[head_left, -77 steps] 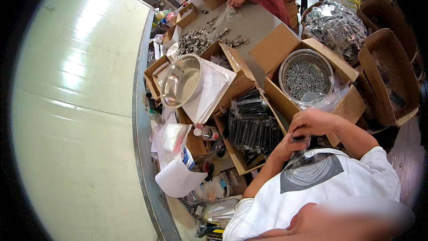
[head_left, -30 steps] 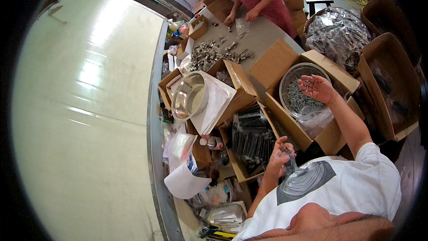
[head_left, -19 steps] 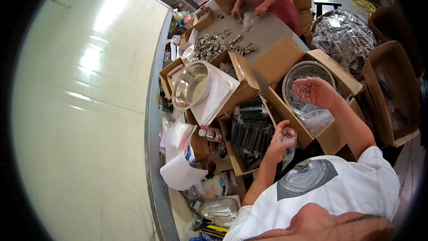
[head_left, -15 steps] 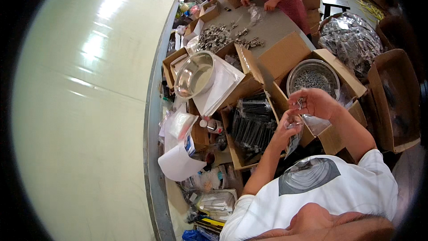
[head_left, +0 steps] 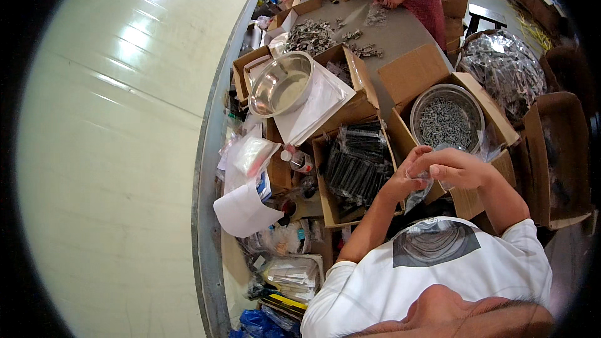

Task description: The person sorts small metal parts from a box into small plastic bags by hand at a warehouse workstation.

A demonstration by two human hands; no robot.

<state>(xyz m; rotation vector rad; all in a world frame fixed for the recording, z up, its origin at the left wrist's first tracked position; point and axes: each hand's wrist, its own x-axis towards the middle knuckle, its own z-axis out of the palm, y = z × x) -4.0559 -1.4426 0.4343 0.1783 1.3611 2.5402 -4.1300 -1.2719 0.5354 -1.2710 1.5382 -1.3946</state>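
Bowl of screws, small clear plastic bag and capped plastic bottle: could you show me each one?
Bowl of screws [head_left: 446,91]: head view, on its far inner wall.
Small clear plastic bag [head_left: 417,197]: head view, on its lower hanging part.
Capped plastic bottle [head_left: 302,162]: head view, on the side of its body.

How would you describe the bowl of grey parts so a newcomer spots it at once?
On the near side of the grey table, an open carton stands just beyond the right hand. A round metal bowl sits inside it. Unlike the other bowl, on white sheets to the left, it holds many small grey parts.
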